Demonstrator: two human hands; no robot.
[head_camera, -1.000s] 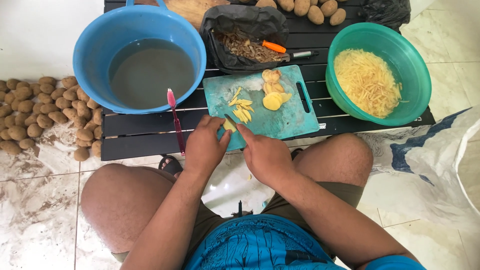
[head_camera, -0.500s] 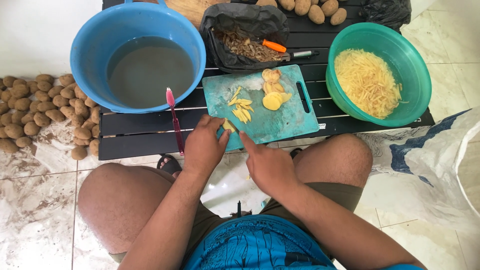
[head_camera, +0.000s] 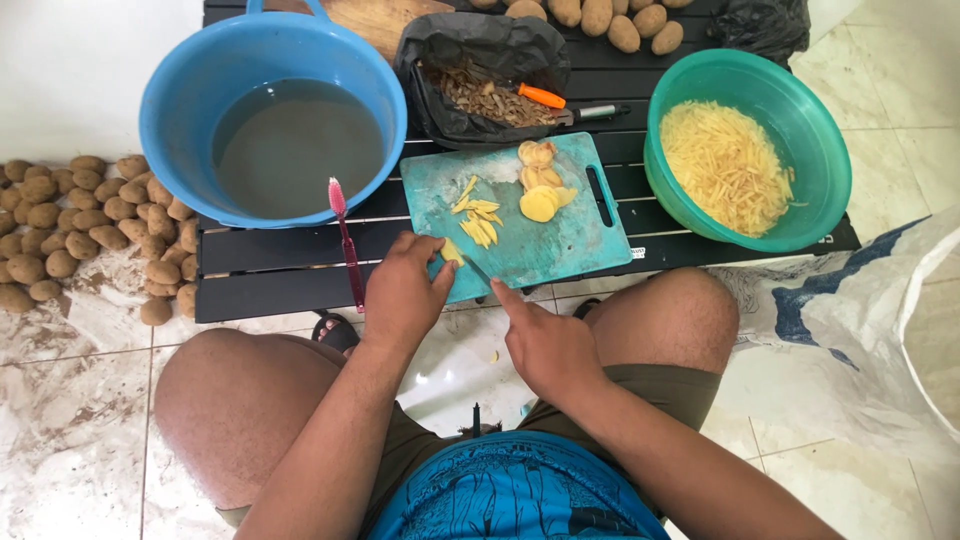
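So the teal cutting board (head_camera: 560, 240) is the center of everything here, sitting on a low black slatted desk (head_camera: 270, 270). The left hand (head_camera: 405, 295) is at the board's near-left corner, fingers (head_camera: 440, 272) curled down and pinching a small yellow potato piece (head_camera: 451, 251) flat against the board. The right hand (head_camera: 545, 345) is just below the board's near edge, closed around a knife (head_camera: 476, 270) whose handle is hidden in the fist, index finger stretched along the top. The thin blade pokes up onto the board, right beside the held piece. Can't tell if the edge is actually touching it.

Further up the board there's a little heap of cut potato sticks (head_camera: 478, 218), and toward the middle a stack of round potato slices (head_camera: 541, 185).

Left of the board is a big blue tub (head_camera: 180, 80) of murky water, and a red toothbrush (head_camera: 345, 245) lies between tub and board. Right of the board is a green bowl (head_camera: 820, 160) full of cut strips. Behind the board is a black bag (head_camera: 470, 50) of peelings with an orange-handled peeler (head_camera: 541, 96) on it, and whole potatoes (head_camera: 610, 20) at the desk's far edge. Way off to the left of the board, down on the tiled floor, there's a pile of unpeeled potatoes (head_camera: 70, 220).
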